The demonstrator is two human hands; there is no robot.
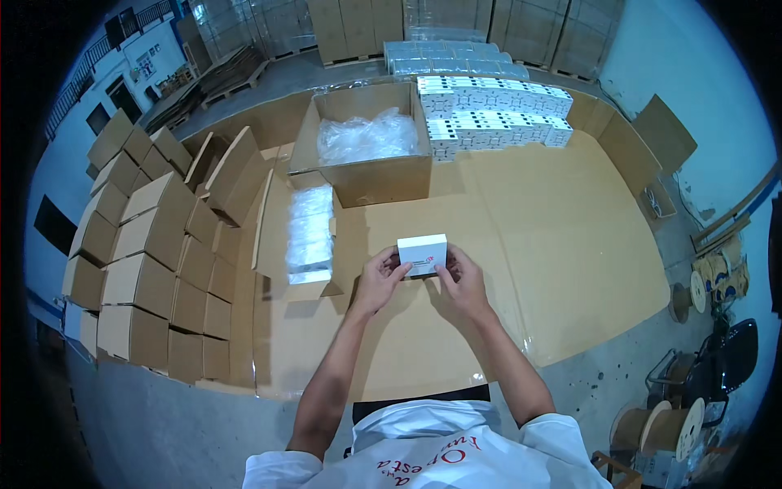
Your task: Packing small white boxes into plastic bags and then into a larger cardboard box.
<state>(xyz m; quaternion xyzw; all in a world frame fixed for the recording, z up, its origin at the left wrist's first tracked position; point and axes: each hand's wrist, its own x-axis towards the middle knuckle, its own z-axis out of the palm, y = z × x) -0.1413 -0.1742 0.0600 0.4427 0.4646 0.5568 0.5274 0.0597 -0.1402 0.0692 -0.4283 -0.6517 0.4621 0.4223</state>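
Observation:
Between my two hands is a small white box (423,248) with a little red and dark print on its front, raised over the cardboard-covered table. My left hand (380,279) grips its left side, thumb on the front. On the right side my right hand (461,282) holds it the same way. Left of my hands stands an open brown carton (314,290) with a row of plastic-wrapped white boxes (309,232) inside. Behind it a larger open carton (383,181) contains clear plastic bags (368,137).
Stacked white boxes (497,122) stand at the back of the table (562,244). Closed brown cartons (138,277) are piled along the left. Low cardboard walls edge the table. To the right, a black chair (725,359) and cable spools (672,428) sit on the floor.

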